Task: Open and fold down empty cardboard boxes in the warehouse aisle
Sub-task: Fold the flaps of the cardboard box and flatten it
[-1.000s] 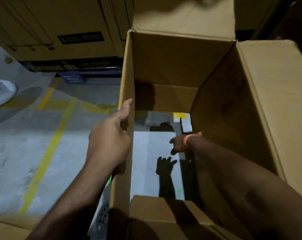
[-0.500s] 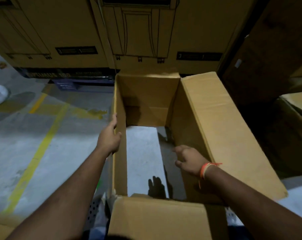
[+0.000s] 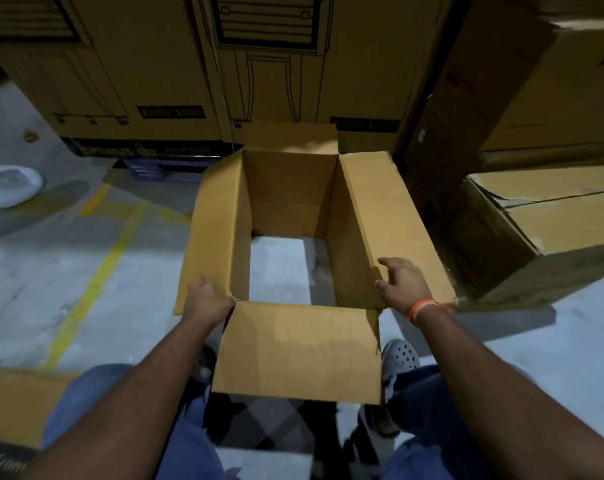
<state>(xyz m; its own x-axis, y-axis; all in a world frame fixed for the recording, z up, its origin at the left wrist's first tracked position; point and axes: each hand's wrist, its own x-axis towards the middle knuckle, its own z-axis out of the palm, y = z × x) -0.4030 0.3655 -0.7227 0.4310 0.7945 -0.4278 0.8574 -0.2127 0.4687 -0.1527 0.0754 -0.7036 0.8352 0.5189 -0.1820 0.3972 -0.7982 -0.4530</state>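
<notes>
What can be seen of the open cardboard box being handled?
The cardboard box is plain brown corrugated board, standing upright on the grey floor with all four top flaps folded outward. It has no bottom: floor shows through. The left hand grips its near-left corner; the right hand rests on the right flap.

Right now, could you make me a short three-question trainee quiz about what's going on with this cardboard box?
1. True or false: the open cardboard box has a closed bottom.
2. Which wrist wears the orange band? A) left B) right
3. Fill in: the left hand rests on the box's left side ____.

Key
1. False: grey concrete floor shows through it.
2. B: the band sits just behind the right hand, which rests at the right flap's near end.
3. Flap.
</notes>
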